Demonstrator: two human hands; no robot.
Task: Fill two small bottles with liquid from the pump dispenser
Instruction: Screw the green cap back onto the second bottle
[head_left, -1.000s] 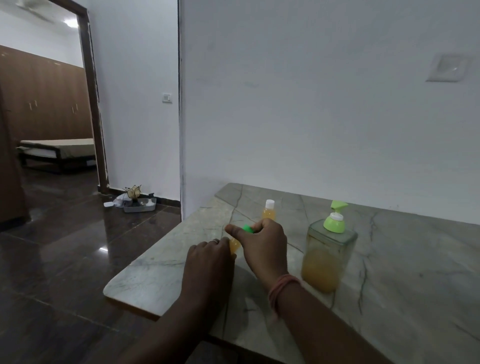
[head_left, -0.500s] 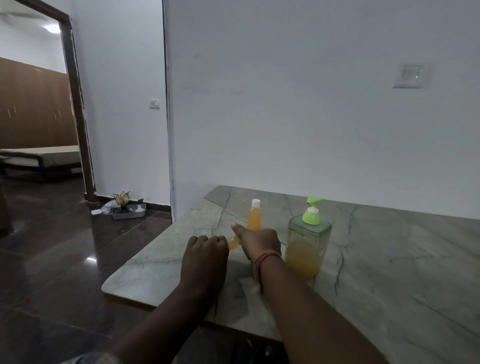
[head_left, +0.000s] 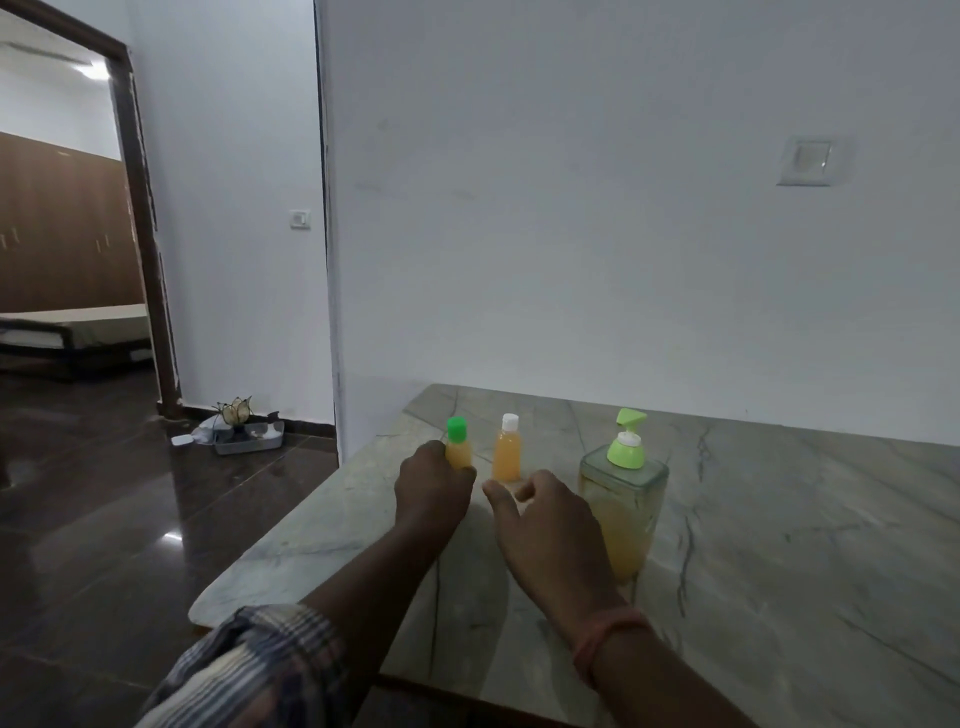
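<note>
Left hand (head_left: 434, 486) wrapped round green-capped bottle (head_left: 458, 446) standing on the slab (head_left: 779, 545), right hand (head_left: 545, 525) loose and empty near white-capped bottle (head_left: 507, 451), dispenser (head_left: 623, 499) just right; both look filled, so release straight, no tipping.

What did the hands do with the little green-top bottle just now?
The right hand let go of the green cap and pulled back, now open. The left hand keeps its grip on the green-capped bottle, now standing upright in plain view. The white-capped bottle and pump dispenser stayed put.
</note>
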